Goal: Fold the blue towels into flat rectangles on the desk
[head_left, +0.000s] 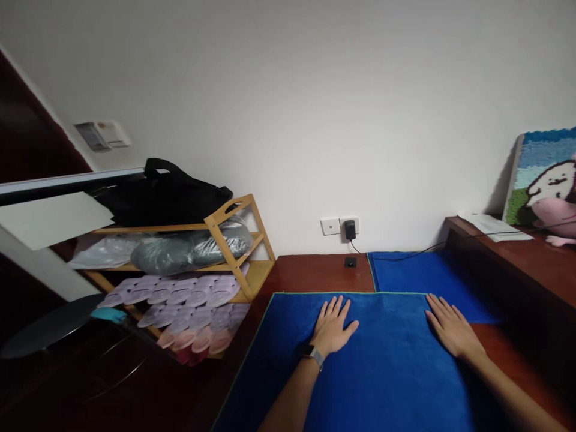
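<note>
A large blue cloth (387, 372) with a thin green edge lies spread on the dark red wooden surface (324, 273). My left hand (333, 327), with a watch (312, 354) at the wrist, rests flat on it near the far edge, fingers spread. Toward the far right corner, my right hand (454, 327) also lies flat, its fingers reaching the cloth's edge. Neither hand grips anything. Behind, a second blue cloth (414, 273) lies on the wood, partly covered by the first.
Left stands a wooden rack (258, 276) with a black bag (166, 192), plastic-wrapped bundles (193, 246) and rows of lilac slippers (180, 291). A black plug (350, 229) sits in the wall socket, its cable running right. A raised ledge (540, 258) holds a picture (540, 180) and pink plush toy (555, 216).
</note>
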### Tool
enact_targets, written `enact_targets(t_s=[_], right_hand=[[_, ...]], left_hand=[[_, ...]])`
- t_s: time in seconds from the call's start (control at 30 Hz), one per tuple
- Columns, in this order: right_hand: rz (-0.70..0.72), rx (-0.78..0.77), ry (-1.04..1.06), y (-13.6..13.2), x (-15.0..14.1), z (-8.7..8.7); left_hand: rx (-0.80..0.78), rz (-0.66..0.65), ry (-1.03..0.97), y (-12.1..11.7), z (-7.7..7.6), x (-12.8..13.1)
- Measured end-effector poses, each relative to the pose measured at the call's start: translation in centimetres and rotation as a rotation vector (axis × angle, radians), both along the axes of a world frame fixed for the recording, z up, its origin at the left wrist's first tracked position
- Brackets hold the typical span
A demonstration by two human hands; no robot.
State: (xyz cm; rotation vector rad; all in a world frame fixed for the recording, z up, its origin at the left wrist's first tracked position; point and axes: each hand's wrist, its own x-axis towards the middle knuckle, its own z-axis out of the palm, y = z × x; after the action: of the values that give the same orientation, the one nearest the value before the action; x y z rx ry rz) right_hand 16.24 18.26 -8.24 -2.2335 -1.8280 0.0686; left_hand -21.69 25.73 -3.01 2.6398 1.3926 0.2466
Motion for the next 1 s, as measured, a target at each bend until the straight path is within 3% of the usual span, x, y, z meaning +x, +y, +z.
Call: enact_targets(t_s=[0.17,0.3,0.37,0.57,0.63,0.7,0.83,1.0], right_hand=[[0.0,-0.002,-0.009,-0.3,-0.1,0.3],[-0.007,-0.005,-0.028,-0.2,-0.2,0.5],[-0.009,-0.021,-0.042,-0.3,-0.2,0.5],[-0.002,-0.015,-0.043,-0.2,0.1,0.1],[-0.001,-0.001,-0.037,-0.2,0.3,-0.3],[0.001,0.005,-0.035,-0.2,0.4,-0.6],[0.001,0.015,-0.051,-0.3,0.3,-0.7],[-0.004,0.009,-0.043,-0.4,0.1,-0.3]], left_hand=[[0.081,0.043,-0.089,1.5,-0.3,1.3],[0.013,0.068,-0.015,3.2,-0.5,1.0],[-0.007,0.103,0.028,4.2,-0.4,-1.3],[0.072,0.32,0.153,7.1,-0.3,-13.8],[0.122,0.332,0.17,7.6,-0.4,-16.5],[0.153,0.319,0.171,7.9,-0.6,-17.8],[0.168,0.305,0.153,8.1,-1.0,-17.8],[0.16,0.304,0.124,7.7,0.1,-17.0]])
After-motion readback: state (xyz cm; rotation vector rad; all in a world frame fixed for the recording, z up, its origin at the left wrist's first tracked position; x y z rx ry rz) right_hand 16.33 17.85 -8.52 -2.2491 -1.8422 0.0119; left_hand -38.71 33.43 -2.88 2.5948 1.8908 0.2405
